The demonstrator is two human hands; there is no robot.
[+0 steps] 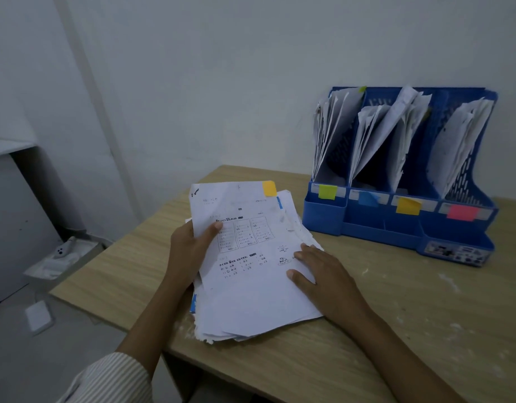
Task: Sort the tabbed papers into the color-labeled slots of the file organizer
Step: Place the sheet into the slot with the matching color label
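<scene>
A thick pile of papers (251, 271) lay on the worktop (396, 330), near its front left corner. The top sheet (239, 228) had an orange tab (269, 188) at its top corner. The left hand (192, 245) held the pile's left edge, with the thumb on the top sheet. The right hand (317, 271) lay flat on the pile's right side, fingers straight.

The pile was loose and ragged, so sheets could slide off the edge if one were pulled fast. Two sheets might also stick together and land in the wrong slot.

There was one blue file holder (402, 228) with four slots. It had four labels: green (327, 191), blue (368, 198), orange (408, 205) and pink (462, 212). All four slots held papers.
</scene>
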